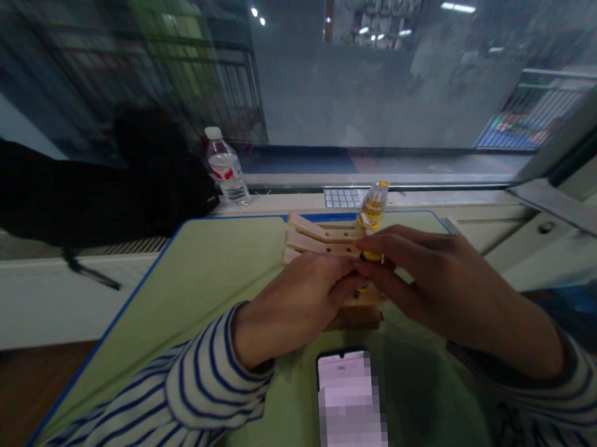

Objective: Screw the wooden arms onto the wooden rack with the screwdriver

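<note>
We take the wooden assembly (309,243) as our landmark: it lies on the pale green counter (220,254), its smooth, light slats bent at an angle and drilled with small round holes. The counter is flat, trimmed with a blue edge. Just beyond the assembly stands a see-through, yellow-capped bottle (373,213); farther off, to its left, is a clear plastic bottle (226,170) with a white cap, beside soft black fabric (101,194). On the near side of the assembly lies a flat, rectangular phone (347,394).

Our left hand (302,296) rests over the assembly, fingers bent; its fingertips are partly hidden, so we cannot tell how firmly it grips. Our right hand (424,270) is closed to a pinch over the assembly's right part, thumb and fingers around a small, rounded yellow piece (371,255).
</note>
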`<action>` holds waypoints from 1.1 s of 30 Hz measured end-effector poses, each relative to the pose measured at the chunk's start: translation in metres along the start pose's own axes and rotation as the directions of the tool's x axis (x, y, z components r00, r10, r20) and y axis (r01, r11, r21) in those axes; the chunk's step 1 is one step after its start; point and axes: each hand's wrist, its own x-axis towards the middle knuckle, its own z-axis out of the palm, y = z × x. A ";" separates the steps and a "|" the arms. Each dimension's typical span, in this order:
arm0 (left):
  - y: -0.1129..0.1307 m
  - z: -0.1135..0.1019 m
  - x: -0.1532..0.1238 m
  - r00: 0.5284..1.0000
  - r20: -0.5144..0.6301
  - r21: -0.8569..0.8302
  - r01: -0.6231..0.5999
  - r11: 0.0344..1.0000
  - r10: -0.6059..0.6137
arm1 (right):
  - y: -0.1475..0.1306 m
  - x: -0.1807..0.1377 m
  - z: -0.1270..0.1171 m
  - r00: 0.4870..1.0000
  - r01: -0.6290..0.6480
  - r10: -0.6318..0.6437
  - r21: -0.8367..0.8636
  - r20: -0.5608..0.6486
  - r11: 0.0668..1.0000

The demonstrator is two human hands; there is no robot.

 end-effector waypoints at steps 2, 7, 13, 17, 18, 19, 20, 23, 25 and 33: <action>0.000 0.000 0.000 1.000 0.007 0.002 0.003 1.000 -0.003 | -0.001 0.000 0.000 1.000 -0.004 0.004 0.014 0.004 1.000; 0.002 -0.002 0.000 0.997 0.025 0.062 0.077 0.995 -0.078 | 0.000 0.001 0.003 1.000 -0.001 0.001 0.038 0.011 0.999; 0.002 0.000 0.000 0.987 0.006 0.114 0.158 0.981 -0.160 | 0.001 0.002 0.003 1.000 -0.007 0.006 0.024 0.021 1.000; 0.001 0.002 0.000 0.988 -0.002 0.107 0.152 0.983 -0.153 | 0.000 0.000 -0.001 1.000 0.013 -0.014 0.032 0.017 0.999; 0.001 0.002 0.000 0.989 -0.003 0.106 0.148 0.983 -0.149 | 0.000 0.000 -0.002 1.000 0.022 -0.023 0.035 0.011 0.999; 0.001 0.001 0.000 0.990 -0.002 0.109 0.144 0.984 -0.144 | 0.000 -0.001 -0.003 1.000 0.030 -0.030 0.038 0.004 0.999; 0.001 0.001 0.000 0.990 0.001 0.115 0.140 0.983 -0.141 | -0.001 -0.001 -0.004 0.999 0.039 -0.039 0.041 -0.001 0.998; 0.001 0.000 0.001 0.992 0.004 0.133 0.127 0.983 -0.129 | -0.002 -0.002 -0.004 0.998 0.068 -0.068 0.028 0.000 0.997; 0.001 0.000 0.001 0.993 0.000 0.131 0.120 0.984 -0.121 | -0.001 -0.002 -0.003 0.997 0.077 -0.077 0.013 0.015 0.997; 0.001 -0.001 -0.001 0.995 0.017 0.096 0.093 0.991 -0.095 | -0.002 0.001 0.002 0.999 0.041 -0.040 -0.021 0.035 0.999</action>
